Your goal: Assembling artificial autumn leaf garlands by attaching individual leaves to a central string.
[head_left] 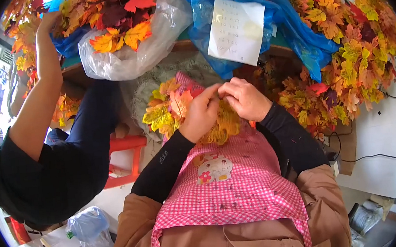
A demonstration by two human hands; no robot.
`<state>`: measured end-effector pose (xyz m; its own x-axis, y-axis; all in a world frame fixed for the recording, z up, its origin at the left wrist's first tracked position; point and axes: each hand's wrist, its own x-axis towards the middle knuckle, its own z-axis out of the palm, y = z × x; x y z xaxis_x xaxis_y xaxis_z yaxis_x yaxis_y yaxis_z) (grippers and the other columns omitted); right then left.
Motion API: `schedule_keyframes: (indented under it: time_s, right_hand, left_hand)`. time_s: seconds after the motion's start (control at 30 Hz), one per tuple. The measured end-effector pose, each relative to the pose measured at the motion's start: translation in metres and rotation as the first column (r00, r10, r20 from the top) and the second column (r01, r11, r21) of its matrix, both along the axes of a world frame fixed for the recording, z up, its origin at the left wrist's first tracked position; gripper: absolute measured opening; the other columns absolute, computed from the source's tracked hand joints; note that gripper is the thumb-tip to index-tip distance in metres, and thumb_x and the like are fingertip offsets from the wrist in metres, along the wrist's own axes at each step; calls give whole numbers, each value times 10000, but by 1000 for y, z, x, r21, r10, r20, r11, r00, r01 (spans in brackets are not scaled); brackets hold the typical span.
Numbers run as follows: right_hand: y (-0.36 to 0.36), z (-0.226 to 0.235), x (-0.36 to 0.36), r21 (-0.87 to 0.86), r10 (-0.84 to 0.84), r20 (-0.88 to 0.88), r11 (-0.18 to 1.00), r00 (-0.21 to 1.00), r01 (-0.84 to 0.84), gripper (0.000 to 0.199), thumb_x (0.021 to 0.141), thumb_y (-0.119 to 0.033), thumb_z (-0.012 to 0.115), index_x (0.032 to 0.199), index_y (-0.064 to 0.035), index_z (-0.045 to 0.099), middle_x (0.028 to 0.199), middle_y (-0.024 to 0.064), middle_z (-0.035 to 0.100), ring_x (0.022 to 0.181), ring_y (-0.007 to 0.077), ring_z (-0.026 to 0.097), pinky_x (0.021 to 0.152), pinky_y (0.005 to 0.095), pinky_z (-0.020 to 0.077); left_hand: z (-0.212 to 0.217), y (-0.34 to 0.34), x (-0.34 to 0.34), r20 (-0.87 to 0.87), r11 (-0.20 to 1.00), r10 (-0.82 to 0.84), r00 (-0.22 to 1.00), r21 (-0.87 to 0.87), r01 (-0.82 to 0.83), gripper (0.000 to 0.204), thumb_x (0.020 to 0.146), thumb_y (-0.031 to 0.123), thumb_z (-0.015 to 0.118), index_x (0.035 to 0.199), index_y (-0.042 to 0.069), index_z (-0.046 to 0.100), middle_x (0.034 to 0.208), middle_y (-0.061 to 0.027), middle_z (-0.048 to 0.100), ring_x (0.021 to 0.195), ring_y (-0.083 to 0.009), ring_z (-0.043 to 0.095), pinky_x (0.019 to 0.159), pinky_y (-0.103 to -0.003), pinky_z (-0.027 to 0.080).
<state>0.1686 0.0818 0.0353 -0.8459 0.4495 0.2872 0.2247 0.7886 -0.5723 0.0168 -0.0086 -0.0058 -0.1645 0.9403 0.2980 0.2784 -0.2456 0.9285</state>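
Over my lap, my left hand (pixel 203 114) is closed around the stem end of a bunch of artificial autumn leaves (pixel 161 117) in yellow, orange and peach. Some of its leaves spread out to the left, and mustard-yellow leaves (pixel 224 126) hang below the fingers. My right hand (pixel 247 101) meets the left one, thumb and fingers pinched together at the same spot. Whatever lies between those right fingertips is too small or too covered to make out. A pink checked apron (pixel 232 187) is under both hands.
Ahead, a clear plastic bag (pixel 121 66) and blue plastic bags (pixel 198 23) hold more leaves; a handwritten paper sheet (pixel 236 30) hangs there. Leaf garlands (pixel 344 61) crowd the right. At left, a person (pixel 53 151) in dark clothes reaches into leaves beside a red stool (pixel 127 159).
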Motion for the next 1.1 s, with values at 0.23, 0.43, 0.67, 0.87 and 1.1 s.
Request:
schedule_keyframes:
  time_s: [0.23, 0.43, 0.67, 0.87, 1.1]
  right_hand:
    - [-57, -16, 0, 290, -173, -129, 935, 976, 204, 345, 780, 19, 590, 1122, -9, 561, 1042, 142, 606, 1011, 328, 548, 943, 416, 402]
    - [-40, -4, 25, -169, -266, -233, 958, 935, 231, 166, 910, -13, 522, 1047, -9, 616, 1065, 118, 632, 975, 244, 623, 823, 312, 496]
    - [20, -2, 19, -175, 82, 75, 982, 994, -67, 178, 896, -53, 571, 1058, -24, 640, 999, 92, 637, 975, 264, 593, 888, 331, 457]
    - [13, 1, 15, -382, -27, -86, 924, 996, -8, 111, 847, -43, 623, 948, -15, 661, 838, 84, 625, 765, 222, 613, 713, 280, 480]
    - [-9, 14, 16, 193, -92, -186, 973, 978, 128, 143, 745, -12, 651, 882, -52, 654, 820, 75, 619, 789, 284, 568, 705, 381, 472]
  left_hand:
    - [6, 1, -20, 480, 941, -66, 875, -261, 214, 329, 929, 111, 551, 1242, 12, 574, 907, 23, 614, 762, -23, 525, 648, -174, 414]
    - [-3, -8, -24, 470, 950, -142, 871, -182, 253, 401, 892, 25, 594, 1289, 39, 539, 876, 53, 578, 714, -3, 506, 641, -166, 414]
    - [17, -12, -25, 74, 980, -191, 979, -38, 194, 409, 854, -25, 597, 1254, 53, 555, 849, -15, 633, 742, -78, 601, 671, -234, 491]
    - [30, -16, -28, -431, 996, 68, 900, 77, -39, 234, 829, 94, 626, 1056, 36, 637, 870, -136, 666, 817, -295, 657, 723, -353, 519]
    - [25, -2, -18, -99, 986, -75, 992, -158, 59, 192, 904, 139, 628, 988, -28, 670, 885, -58, 678, 816, -114, 622, 723, -265, 496]
